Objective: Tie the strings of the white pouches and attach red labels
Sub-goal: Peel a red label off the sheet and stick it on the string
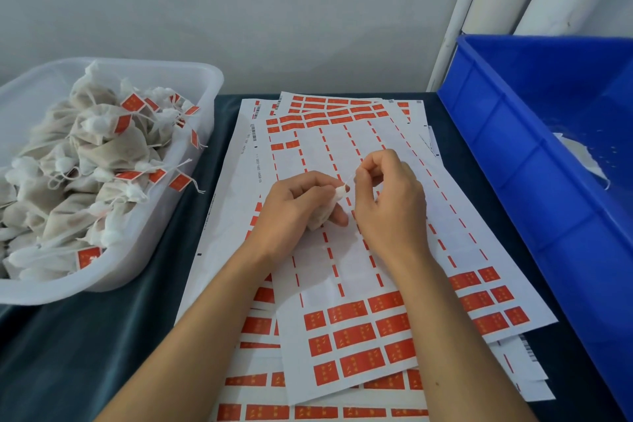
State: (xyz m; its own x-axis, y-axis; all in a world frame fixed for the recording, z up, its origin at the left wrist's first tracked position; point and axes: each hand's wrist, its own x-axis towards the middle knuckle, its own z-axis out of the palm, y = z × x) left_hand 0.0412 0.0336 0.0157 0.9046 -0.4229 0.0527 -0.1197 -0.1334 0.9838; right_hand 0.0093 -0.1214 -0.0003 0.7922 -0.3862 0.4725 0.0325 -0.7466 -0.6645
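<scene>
White and small, the pouch (pixel 323 212) sits in the left hand (pixel 294 212) above the middle of the bench (pixel 102 336), its gathered neck pointing up toward the right hand (pixel 387 202). The left fingers (pixel 337 216) are curled round the pouch body, thumb and forefinger pinching just under the bunched top. The right hand's fingers (pixel 368 164) are bent, the tips nipping the thin string (pixel 350 178) that runs up from the pouch neck; the two hands are almost touching. Beneath them lie overlapping label sheets (pixel 342 267), spread from the bench's far edge to its near edge, with red labels (pixel 352 336) left in rows near the near edge and along the far edge, and only red dashes in the peeled middle strips. At the left edge of the bench stands a translucent white tub (pixel 191 161) heaped with tied pouches (pixel 102 147) that carry red labels on their strings. Along the right edge stands a blue crate (pixel 513 134), with a bit of white material (pixel 585 161) lying inside it.
</scene>
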